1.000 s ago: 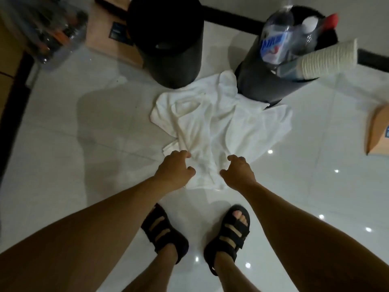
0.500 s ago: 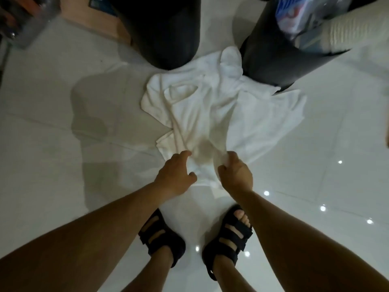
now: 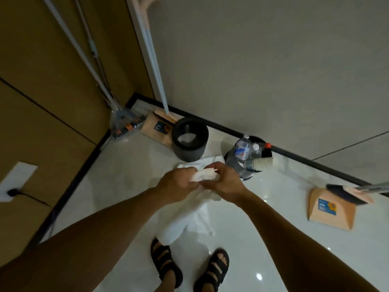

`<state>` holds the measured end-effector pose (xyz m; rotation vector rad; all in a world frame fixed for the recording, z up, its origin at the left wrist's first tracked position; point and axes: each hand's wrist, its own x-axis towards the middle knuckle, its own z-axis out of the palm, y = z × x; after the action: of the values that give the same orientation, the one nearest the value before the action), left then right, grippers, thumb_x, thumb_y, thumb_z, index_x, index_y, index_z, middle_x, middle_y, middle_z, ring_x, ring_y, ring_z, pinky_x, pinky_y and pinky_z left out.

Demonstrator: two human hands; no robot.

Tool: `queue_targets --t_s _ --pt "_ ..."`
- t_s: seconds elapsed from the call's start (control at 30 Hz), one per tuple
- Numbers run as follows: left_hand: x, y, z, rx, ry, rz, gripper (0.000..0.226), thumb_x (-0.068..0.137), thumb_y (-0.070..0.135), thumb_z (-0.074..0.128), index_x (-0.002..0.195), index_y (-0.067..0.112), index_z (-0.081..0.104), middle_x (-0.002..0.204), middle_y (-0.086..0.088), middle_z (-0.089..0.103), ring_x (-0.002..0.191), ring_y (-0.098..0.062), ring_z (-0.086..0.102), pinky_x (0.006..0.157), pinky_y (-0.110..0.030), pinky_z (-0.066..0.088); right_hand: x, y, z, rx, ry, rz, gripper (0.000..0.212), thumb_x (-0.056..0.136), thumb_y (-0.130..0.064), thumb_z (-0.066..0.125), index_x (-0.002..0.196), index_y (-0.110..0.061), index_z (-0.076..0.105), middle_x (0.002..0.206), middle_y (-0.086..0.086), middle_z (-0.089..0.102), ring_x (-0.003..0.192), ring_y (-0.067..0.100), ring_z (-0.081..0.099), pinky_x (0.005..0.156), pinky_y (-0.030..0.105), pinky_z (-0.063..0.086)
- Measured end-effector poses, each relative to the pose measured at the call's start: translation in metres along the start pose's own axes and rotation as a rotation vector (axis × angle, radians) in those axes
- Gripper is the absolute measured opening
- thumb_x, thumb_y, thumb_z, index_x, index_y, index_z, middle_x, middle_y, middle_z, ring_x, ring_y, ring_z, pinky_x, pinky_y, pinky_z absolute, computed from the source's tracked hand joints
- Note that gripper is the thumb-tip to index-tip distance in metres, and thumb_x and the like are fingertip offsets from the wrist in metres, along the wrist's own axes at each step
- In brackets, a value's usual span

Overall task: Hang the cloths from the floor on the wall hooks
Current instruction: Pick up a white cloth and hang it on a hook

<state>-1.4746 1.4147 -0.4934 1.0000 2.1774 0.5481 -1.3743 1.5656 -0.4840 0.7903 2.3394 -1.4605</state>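
Observation:
A white cloth [image 3: 189,216] hangs in the air above my feet, bunched at its top edge between both hands. My left hand [image 3: 179,184] grips the bunched top from the left. My right hand [image 3: 223,183] grips it from the right, fingers curled round the fabric. The cloth's lower part drapes down to about my left sandal. More white cloth [image 3: 210,160] lies on the floor behind my hands, between the two black bins. No wall hook shows in this view.
An open black bin [image 3: 189,139] stands by the wall; a second black bin [image 3: 248,159] holds bottles and a stack of paper cups. Mop poles [image 3: 155,74] lean in the corner. Cardboard dustpans [image 3: 330,209] lie on the white tiles. A wall socket [image 3: 12,191] is at left.
Both hands took hold of the cloth on the floor and lifted it. My view rose from close above the floor to standing height, so the walls and corner now show.

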Motion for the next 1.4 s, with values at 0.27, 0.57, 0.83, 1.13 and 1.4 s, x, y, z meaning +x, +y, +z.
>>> queue_targets --t_s 0.27,0.57,0.83,1.13,1.4 --pt "-0.121 0.044 -0.165 -0.236 0.420 -0.075 0.013 0.095 0.026 0.058 0.102 0.015 0.059 0.088 0.003 0.063 0.083 -0.017 0.059 0.064 -0.011 0.042 -0.039 -0.164 -0.054 0.028 0.168 -0.141 0.017 0.081 -0.008 0.067 0.072 -0.022 0.063 0.073 0.005 0.063 0.076 0.026 0.062 0.072 0.036 0.052" --pt "-0.255 0.099 -0.238 -0.259 0.928 -0.139 0.027 0.093 0.050 0.051 0.071 0.034 0.049 0.064 0.016 0.052 0.061 0.007 0.052 0.057 -0.013 0.035 -0.131 -0.318 -0.045 0.309 -0.016 -0.540 0.017 0.093 -0.016 0.050 0.096 -0.025 0.063 0.093 -0.001 0.067 0.085 0.016 0.064 0.067 0.028 0.051" --pt "-0.365 0.135 -0.247 -0.066 1.190 -0.090 0.039 0.096 0.038 0.053 0.131 0.023 0.050 0.112 0.018 0.057 0.093 0.017 0.051 0.079 0.002 0.033 -0.202 -0.387 0.006 0.299 -0.204 -0.700 0.029 0.097 -0.041 0.050 0.105 -0.019 0.067 0.101 0.005 0.071 0.095 0.023 0.068 0.089 0.045 0.054" --pt "-0.486 0.114 -0.248 -0.176 1.225 -0.116 0.017 0.087 0.023 0.069 0.103 0.025 0.064 0.095 0.018 0.065 0.084 0.009 0.060 0.075 -0.004 0.042 -0.268 -0.441 0.075 0.387 -0.262 -0.714 0.016 0.090 -0.029 0.066 0.074 -0.024 0.067 0.080 -0.004 0.071 0.075 0.014 0.066 0.071 0.029 0.055" --pt "-0.593 0.074 -0.242 -0.457 1.360 -0.118 0.012 0.086 0.028 0.070 0.074 0.028 0.067 0.070 0.016 0.066 0.063 0.003 0.058 0.060 -0.014 0.046 -0.331 -0.467 0.160 0.303 -0.159 -0.958 0.035 0.091 -0.020 0.062 0.125 -0.024 0.052 0.079 0.011 0.066 0.072 0.015 0.062 0.073 0.027 0.052"
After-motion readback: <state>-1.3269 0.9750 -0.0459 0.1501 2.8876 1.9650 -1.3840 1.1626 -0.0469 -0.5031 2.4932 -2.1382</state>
